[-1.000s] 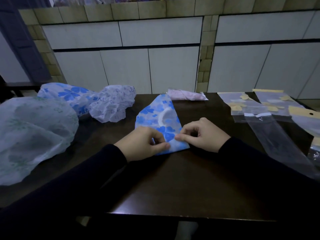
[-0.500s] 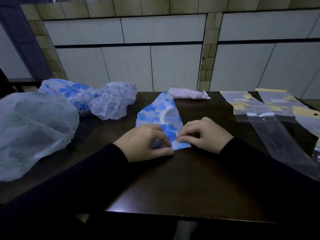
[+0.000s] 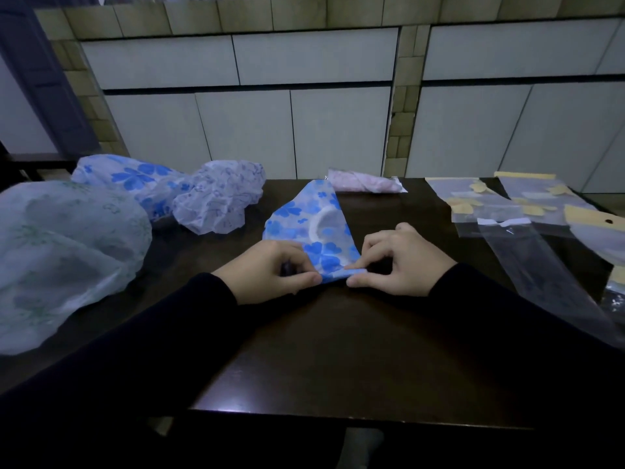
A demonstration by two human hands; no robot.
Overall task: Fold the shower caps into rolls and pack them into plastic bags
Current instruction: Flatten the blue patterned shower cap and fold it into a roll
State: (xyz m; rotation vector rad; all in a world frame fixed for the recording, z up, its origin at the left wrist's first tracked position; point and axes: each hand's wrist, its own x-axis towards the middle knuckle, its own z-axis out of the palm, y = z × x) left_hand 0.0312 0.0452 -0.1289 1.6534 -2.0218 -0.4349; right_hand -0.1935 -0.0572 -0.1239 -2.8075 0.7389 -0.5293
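since a second ago the near edge of the blue-flowered shower cap [image 3: 311,231] has turned up into a thin first roll on the dark table [image 3: 338,350]. left hand [image 3: 270,272] and right hand [image 3: 402,262] both pinch that edge with curled fingers. keep each turn tight and level, working evenly from both ends.

Two bare hands, long black sleeves [image 3: 142,336] — snug at wrists

I saw a dark wooden table [image 3: 338,350] standing before white cabinet doors [image 3: 243,130] framed by olive tiles [image 3: 400,123].
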